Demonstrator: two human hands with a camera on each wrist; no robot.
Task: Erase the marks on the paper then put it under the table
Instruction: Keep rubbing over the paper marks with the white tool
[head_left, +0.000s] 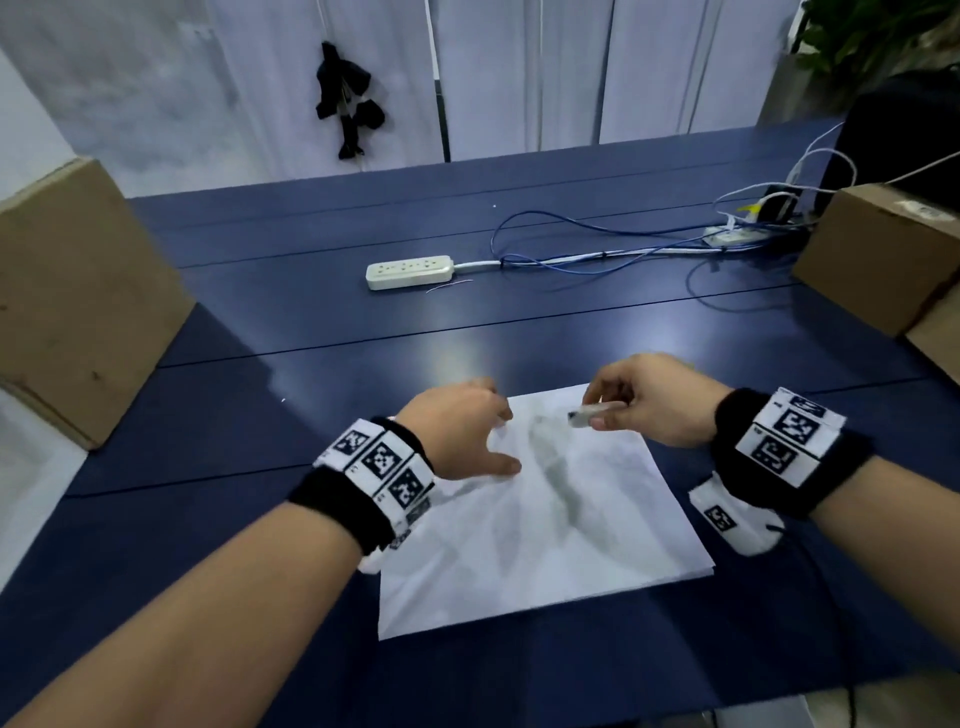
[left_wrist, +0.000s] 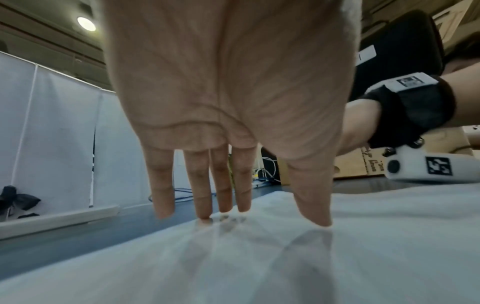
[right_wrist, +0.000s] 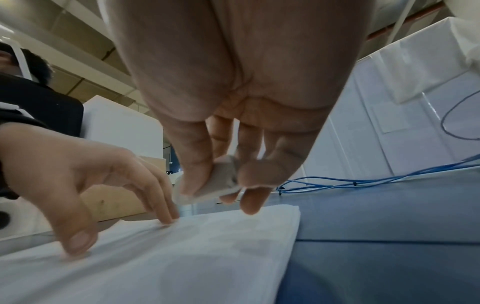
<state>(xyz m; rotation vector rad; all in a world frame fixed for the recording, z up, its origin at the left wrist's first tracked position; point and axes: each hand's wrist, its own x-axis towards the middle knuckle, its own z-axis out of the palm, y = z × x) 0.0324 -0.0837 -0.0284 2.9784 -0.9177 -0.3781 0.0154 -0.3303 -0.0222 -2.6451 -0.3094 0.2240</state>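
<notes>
Eraser (head_left: 589, 415) poised over paper (head_left: 545, 519) on the blue surface (head_left: 311, 322).
Head view: left hand (head_left: 457, 431) splays flat, pinning the sheet against sliding. Left wrist: straight fingertips (left_wrist: 205, 216) press its edge. Right wrist: right hand (right_wrist: 233, 144), its grip pinching the eraser, hovers just above the paper.

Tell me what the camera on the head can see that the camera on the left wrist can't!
Only the head view shows the eraser pinched in the right hand, the gray smudges on the paper, and the whole power strip.

Only the left wrist view shows the left hand from underneath, its fingertips pressing the sheet, plus a ceiling light.

Both show the paper on the blue table, the left hand holding it down, and the right wristband.
</notes>
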